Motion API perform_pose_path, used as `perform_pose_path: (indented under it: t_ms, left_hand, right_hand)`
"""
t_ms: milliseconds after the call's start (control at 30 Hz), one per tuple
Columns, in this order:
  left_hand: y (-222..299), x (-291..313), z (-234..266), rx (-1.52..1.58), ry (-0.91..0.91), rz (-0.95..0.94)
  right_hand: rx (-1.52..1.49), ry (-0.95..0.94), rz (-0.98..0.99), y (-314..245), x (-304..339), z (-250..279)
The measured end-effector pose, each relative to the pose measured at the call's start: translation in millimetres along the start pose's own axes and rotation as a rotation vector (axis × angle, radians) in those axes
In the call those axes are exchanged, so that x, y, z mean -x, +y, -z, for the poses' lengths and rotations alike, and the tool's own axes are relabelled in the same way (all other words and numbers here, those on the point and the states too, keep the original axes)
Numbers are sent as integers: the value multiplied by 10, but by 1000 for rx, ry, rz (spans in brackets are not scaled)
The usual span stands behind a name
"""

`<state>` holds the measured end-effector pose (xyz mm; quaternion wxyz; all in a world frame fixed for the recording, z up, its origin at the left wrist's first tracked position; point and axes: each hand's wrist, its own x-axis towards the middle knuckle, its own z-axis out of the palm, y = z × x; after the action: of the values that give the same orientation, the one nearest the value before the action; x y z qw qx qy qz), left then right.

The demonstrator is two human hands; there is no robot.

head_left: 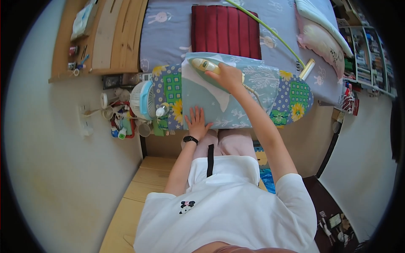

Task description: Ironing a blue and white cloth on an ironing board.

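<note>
A pale blue-grey cloth (pixel 206 111) with white leaf prints lies spread over a flower-patterned ironing board (pixel 297 93). My right hand (pixel 228 78) is closed round the handle of a cream and green clothes iron (pixel 205 64). The iron rests on the far part of the cloth, its tip toward the far left, and its cord (pixel 252 92) trails off beside my right wrist. Nearer to me, my left hand (pixel 197 123) lies flat on the cloth's near left edge with its fingers spread. A bottle with a white top (pixel 161 111) is by the board's left end.
Beyond the board is a bed with a grey-blue sheet (pixel 162 31), a dark red folded cushion (pixel 225 31) and pillows (pixel 322 46). A green pole (pixel 270 29) slants over it. A blue-white fan (pixel 142 100) and small items crowd the left. A bookshelf (pixel 367 55) stands right.
</note>
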<state>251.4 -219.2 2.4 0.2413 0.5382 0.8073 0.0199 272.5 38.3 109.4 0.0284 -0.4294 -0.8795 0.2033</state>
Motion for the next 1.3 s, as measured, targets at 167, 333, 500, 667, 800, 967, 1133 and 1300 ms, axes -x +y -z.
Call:
perform_pose_path:
  t_ms: [167, 333, 500, 667, 800, 967, 1133, 1300]
  left_hand:
    - [-51, 32, 34, 70, -39, -30]
    - [97, 24, 159, 266, 138, 70]
    - [372, -176, 31, 197, 203, -10]
    - [469, -335, 55, 180, -52, -40]
    - [445, -372, 110, 138, -249, 6]
    - [441, -370, 112, 139, -252, 9]
    - [447, -380, 132, 137, -255, 10]
    - [460, -358, 112, 107, -223, 0]
  right_hand:
    - [-124, 94, -253, 630, 185, 472]
    - [29, -89, -56, 1090, 712, 994]
    - [79, -164, -26, 1214, 1004, 744]
    - [-28, -100, 94, 1113, 1074, 216]
    - [-53, -28, 55, 983, 998, 138]
    - [3, 29, -83, 1020, 732, 191]
    - [-10, 56, -260, 1248, 450, 342]
    - [62, 196, -510, 1743, 297, 548]
